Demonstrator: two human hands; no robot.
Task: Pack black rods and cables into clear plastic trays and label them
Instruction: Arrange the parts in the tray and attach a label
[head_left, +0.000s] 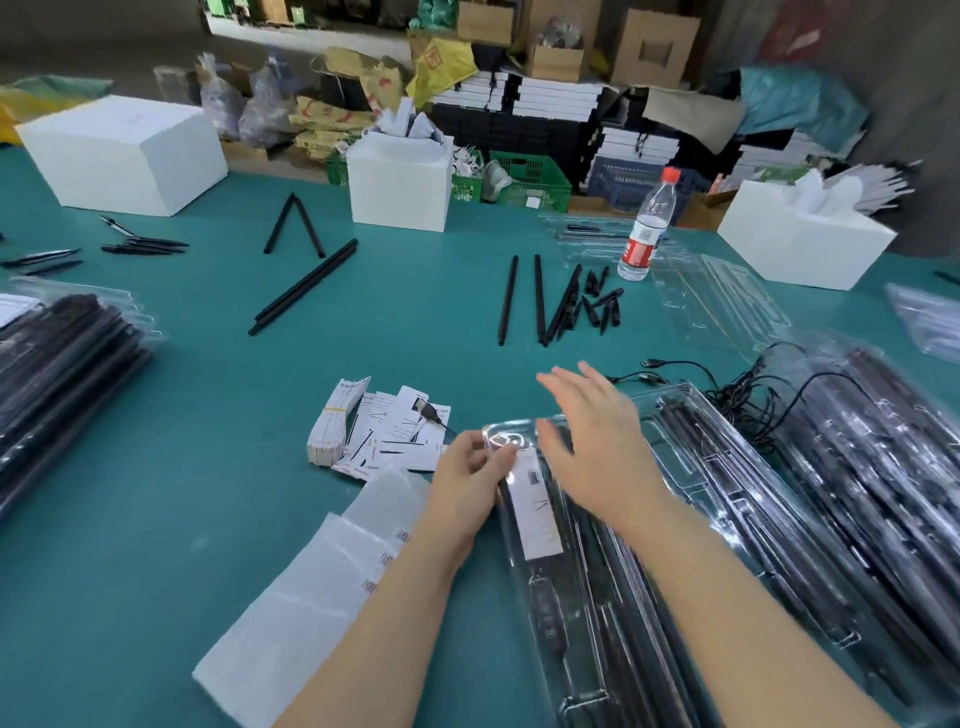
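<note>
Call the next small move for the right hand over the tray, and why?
Probably lower the right hand flat onto the clear tray. It hovers open above the top end, while the left hand pinches that end beside the white label.

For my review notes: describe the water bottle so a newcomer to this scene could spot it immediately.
Start at the green table and go to its far right side, left of the white box. The water bottle stands upright on clear empty trays, the only thing there with an orange-red cap and a red-and-white label.
</note>
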